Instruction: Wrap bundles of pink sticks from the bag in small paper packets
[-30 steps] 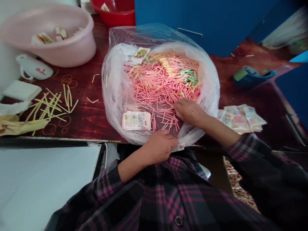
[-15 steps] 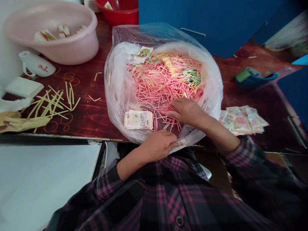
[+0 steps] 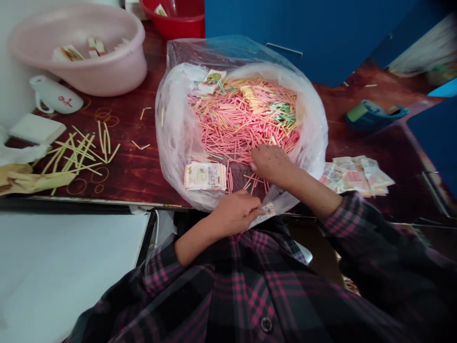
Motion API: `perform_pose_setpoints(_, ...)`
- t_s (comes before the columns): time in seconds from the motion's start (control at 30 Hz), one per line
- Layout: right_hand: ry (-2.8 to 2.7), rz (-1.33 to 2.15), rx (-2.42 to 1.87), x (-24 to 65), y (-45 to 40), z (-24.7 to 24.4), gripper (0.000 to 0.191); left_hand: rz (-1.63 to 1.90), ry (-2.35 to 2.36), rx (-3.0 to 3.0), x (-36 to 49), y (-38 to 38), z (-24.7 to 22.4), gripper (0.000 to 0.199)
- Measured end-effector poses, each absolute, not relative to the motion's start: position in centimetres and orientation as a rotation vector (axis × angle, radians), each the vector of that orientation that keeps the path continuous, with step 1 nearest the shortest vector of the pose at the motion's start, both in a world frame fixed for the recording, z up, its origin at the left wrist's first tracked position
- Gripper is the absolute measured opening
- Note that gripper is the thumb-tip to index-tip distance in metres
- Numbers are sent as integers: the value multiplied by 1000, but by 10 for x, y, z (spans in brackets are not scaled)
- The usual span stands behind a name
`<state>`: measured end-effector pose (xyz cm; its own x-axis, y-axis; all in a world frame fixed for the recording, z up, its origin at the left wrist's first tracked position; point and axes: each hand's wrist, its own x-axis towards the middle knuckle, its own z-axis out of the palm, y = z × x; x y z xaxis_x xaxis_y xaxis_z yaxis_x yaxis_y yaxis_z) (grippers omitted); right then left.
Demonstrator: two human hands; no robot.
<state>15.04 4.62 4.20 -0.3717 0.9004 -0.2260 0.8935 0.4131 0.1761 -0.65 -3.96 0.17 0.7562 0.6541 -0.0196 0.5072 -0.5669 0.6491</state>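
My left hand is closed at the near rim of a clear plastic bag, pinching a small printed paper packet. Inside the opened bag lies a heap of short thin pink sticks, with some yellow and green ones mixed in. My right hand is at the near right edge of this heap, its fingers curled downward; whatever they hold is hidden beneath the hand. A stack of printed packets lies in the bag's near left part, and another small printed bundle sits at its back left.
A pink basin with small bundles stands back left beside a red basin. A white mug lies on its side near loose yellow strips and rubber bands. Flat printed packets and a blue tape dispenser are at right.
My right hand has drawn its fingers in from spread to curled, shifting slightly left over the sticks. Fewer loose sticks show just in front of it. My left hand stays on the packet.
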Motion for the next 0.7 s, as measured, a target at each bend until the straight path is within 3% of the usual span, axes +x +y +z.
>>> perform_pose_setpoints(0.2, 2438, 75, 1646, 149, 53, 23, 37, 360, 870, 2298, -7, -41, -3, 31)
perform_pose_setpoints(0.4, 2558, -29, 1899, 168, 62, 3, 29, 366, 876, 2253, -7, -41, -3, 28)
perform_pose_setpoints(0.57, 2714, -321, 2002, 180, 64, -4, 21, 386, 889, 2208, -9, -39, -3, 28)
perform_pose_setpoints(0.7, 2889, -764, 2078, 186, 62, -4, 19, 428, 860, 2138, -10, -37, -6, 29)
